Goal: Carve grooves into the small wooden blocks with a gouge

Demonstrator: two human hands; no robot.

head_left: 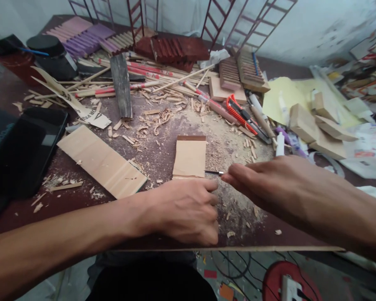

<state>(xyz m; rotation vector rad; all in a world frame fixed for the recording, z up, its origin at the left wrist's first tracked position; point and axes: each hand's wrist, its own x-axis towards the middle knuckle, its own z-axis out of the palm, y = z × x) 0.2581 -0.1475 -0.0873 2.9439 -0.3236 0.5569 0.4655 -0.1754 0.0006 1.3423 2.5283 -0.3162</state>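
Observation:
A small pale wooden block (189, 158) with a dark brown strip along its far end lies at the middle of the worktable. My left hand (191, 211) is closed over the block's near end, fingers curled and hiding that part. From the right, my right hand (253, 175) grips a thin tool (213, 172) with a dark narrow shaft and a silvery collar. Its tip meets the block's right side just beyond my left knuckles. The tool's handle is hidden in the hand, so its exact kind cannot be made out.
A pale plank (102, 161) lies left, beside a dark tray-like object (21, 150). Beyond the block are wood shavings, sticks, a dark worn wood strip (121, 85) and an orange utility knife (244, 119). Wooden blocks (303, 123) sit right. The table's edge (238, 248) is close.

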